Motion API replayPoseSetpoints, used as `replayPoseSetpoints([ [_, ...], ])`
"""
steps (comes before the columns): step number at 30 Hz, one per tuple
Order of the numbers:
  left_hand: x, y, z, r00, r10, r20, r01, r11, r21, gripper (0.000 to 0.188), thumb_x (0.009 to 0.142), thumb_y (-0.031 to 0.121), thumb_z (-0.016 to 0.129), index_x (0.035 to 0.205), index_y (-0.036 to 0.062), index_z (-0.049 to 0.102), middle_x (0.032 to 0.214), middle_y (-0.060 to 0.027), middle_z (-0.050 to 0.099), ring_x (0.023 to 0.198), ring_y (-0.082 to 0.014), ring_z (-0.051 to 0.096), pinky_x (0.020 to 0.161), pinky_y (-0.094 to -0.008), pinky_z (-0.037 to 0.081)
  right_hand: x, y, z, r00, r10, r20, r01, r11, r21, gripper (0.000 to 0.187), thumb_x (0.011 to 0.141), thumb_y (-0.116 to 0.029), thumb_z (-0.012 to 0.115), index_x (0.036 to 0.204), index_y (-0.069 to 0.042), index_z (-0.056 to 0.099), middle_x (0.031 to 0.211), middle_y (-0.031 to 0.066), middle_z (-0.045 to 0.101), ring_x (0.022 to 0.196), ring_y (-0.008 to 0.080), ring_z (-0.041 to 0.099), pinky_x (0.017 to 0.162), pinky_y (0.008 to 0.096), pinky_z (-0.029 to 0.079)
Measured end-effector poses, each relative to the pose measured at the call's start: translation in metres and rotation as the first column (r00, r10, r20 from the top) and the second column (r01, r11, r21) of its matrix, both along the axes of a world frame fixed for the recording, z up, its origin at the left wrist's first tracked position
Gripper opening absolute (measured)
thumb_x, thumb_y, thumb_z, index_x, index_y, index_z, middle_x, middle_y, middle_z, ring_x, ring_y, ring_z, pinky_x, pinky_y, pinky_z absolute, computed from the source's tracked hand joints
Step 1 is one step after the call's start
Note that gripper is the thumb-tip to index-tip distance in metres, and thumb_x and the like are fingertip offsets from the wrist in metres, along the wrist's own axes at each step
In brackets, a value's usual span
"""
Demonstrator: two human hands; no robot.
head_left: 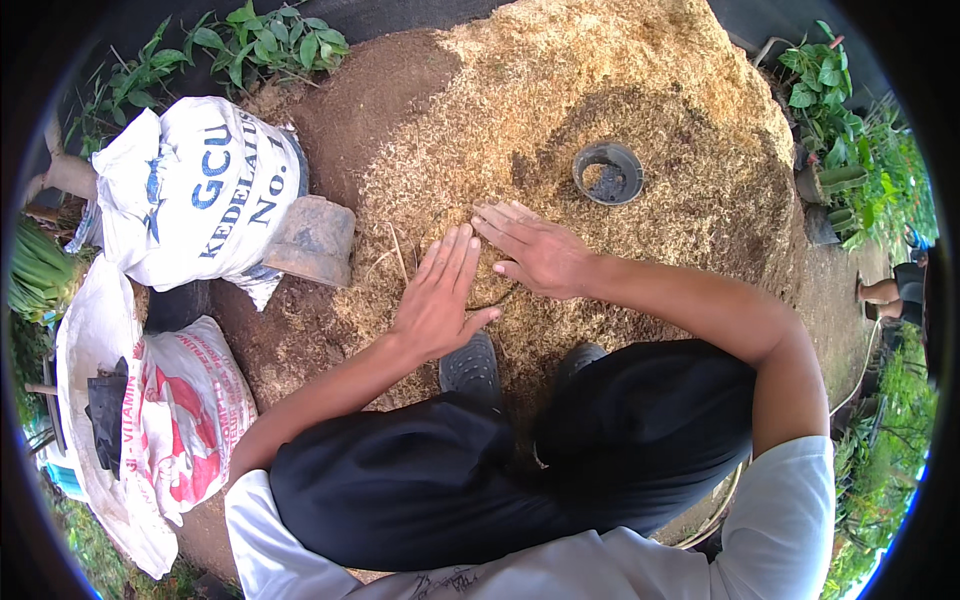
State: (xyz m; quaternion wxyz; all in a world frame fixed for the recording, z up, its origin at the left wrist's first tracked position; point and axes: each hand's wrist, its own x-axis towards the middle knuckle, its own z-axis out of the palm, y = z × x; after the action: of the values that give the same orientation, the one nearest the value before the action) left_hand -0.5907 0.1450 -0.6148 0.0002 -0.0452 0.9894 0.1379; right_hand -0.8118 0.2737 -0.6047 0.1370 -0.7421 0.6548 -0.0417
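Observation:
My left hand (438, 295) is held out flat, palm down, over a broad heap of pale husks or shavings (590, 60). From the right comes my right hand (535, 250), its fingers straight and its tips beside those of the left hand. Neither hand holds anything; whether the palms touch the husks I cannot tell. Beyond the right hand, a dark round pot (608, 173) stands in the heap with a little dark matter inside. A thin dry stalk (398, 250) lies near the left fingertips.
At the left stands a white sack with dark lettering (215, 185), a worn grey-brown scoop-like container (315, 240) against it. Nearer is an open red-and-white sack (190, 410) with black plastic (105, 415) on it. Dark soil (375, 90) borders the husks. Another person's legs (882, 295) show far right.

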Motion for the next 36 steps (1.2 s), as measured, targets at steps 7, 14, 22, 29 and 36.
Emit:
replayPoseSetpoints([
  [7, 0.002, 0.001, -0.005, 0.995, -0.08, 0.058, 0.086, 0.99, -0.113, 0.11, 0.102, 0.075, 0.045, 0.161, -0.016, 0.029, 0.168, -0.0362, 0.028, 0.162, -0.0456, 0.02, 0.134, -0.053, 0.013, 0.005, 0.004, -0.013, 0.995, -0.025, -0.098, 0.029, 0.999, 0.036, 0.074, 0.115, -0.049, 0.035, 0.171, -0.006, 0.015, 0.177, 0.0169, 0.023, 0.165, 0.0302, 0.017, 0.137, 0.0463, 0.01],
  [14, -0.002, -0.001, -0.001, 0.994, -0.088, 0.072, 0.097, 0.987, -0.129, 0.109, 0.099, 0.069, 0.058, 0.16, -0.016, 0.029, 0.168, -0.0369, 0.027, 0.161, -0.0463, 0.022, 0.134, -0.0527, 0.016, -0.005, -0.001, -0.008, 0.999, -0.017, -0.049, 0.016, 1.0, -0.02, 0.076, 0.114, -0.05, 0.038, 0.171, -0.005, 0.017, 0.176, 0.0181, 0.023, 0.165, 0.0323, 0.018, 0.136, 0.0468, 0.011],
  [22, 0.015, 0.013, -0.007, 0.979, -0.195, -0.065, 0.188, 0.977, -0.098, 0.08, 0.101, 0.037, 0.066, 0.159, -0.0088, 0.038, 0.166, -0.0274, 0.039, 0.158, -0.0401, 0.034, 0.132, -0.0508, 0.025, -0.015, 0.005, 0.038, 0.859, -0.51, 0.051, 0.395, 0.722, 0.568, 0.075, 0.109, -0.065, 0.043, 0.136, 0.003, 0.057, 0.112, 0.023, 0.073, 0.112, 0.0424, 0.072, 0.1, 0.0551, 0.056],
  [29, 0.01, 0.011, -0.024, 0.955, -0.298, -0.004, 0.281, 0.906, -0.315, 0.062, 0.105, 0.02, 0.053, 0.158, -0.0087, 0.042, 0.165, -0.0266, 0.043, 0.156, -0.0388, 0.039, 0.132, -0.0497, 0.025, -0.025, 0.006, 0.011, 0.817, -0.464, 0.343, 0.149, 0.744, 0.652, 0.076, 0.11, -0.062, 0.044, 0.103, 0.006, 0.076, 0.094, 0.0188, 0.08, 0.097, 0.0348, 0.078, 0.093, 0.0493, 0.062],
  [36, 0.008, 0.018, -0.015, 0.966, -0.23, -0.115, 0.212, 0.966, -0.145, 0.074, 0.1, 0.036, 0.067, 0.155, -0.0101, 0.045, 0.162, -0.0283, 0.045, 0.155, -0.0401, 0.039, 0.131, -0.0508, 0.028, -0.025, 0.01, 0.007, 0.573, -0.687, 0.447, 0.137, 0.617, 0.775, 0.053, 0.111, -0.044, 0.054, 0.107, 0.004, 0.076, 0.1, 0.0185, 0.081, 0.09, 0.0269, 0.081, 0.078, 0.0403, 0.069],
])
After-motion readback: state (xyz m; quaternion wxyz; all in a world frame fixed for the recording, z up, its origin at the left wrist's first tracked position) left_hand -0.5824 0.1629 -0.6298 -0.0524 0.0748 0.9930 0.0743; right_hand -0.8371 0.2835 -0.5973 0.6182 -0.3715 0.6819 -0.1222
